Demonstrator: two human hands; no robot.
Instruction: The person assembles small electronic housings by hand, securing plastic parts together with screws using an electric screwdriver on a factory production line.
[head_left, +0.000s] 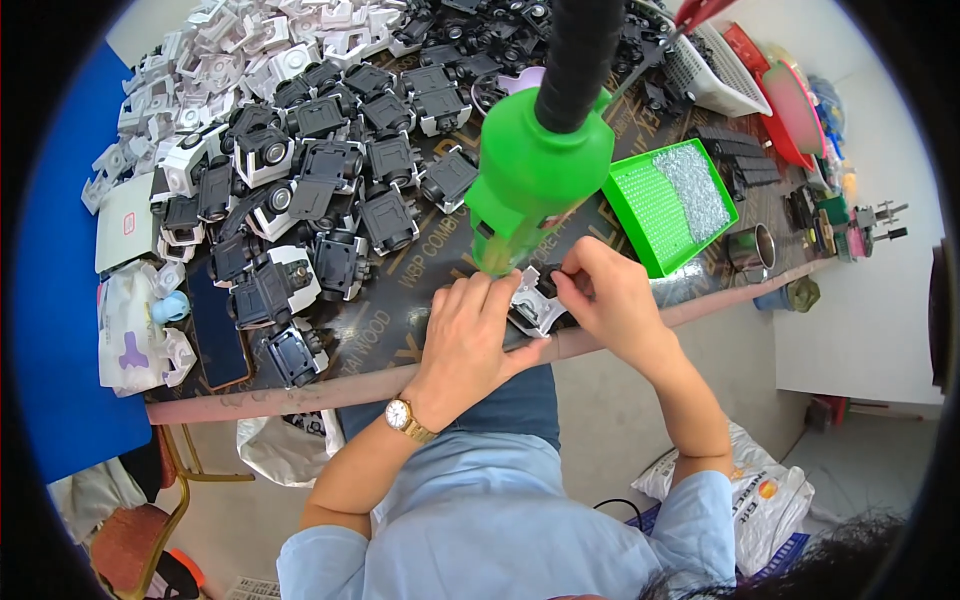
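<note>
Close to the table's front edge lies a small white and black toy car. My left hand holds it from the left, its thumb along the near side and its curled fingers by the far side. At the car's right side, my right hand has thumb and fingers pinched together; whatever is between the fingertips is too small or hidden to make out. A green electric screwdriver hangs over the table just beyond the car, its lower end near my left fingertips and hiding part of that area.
Many black and white toy cars crowd the table's left, behind them white car bodies. A green tray with small silvery screws is right, beside a metal cup. A phone lies at left.
</note>
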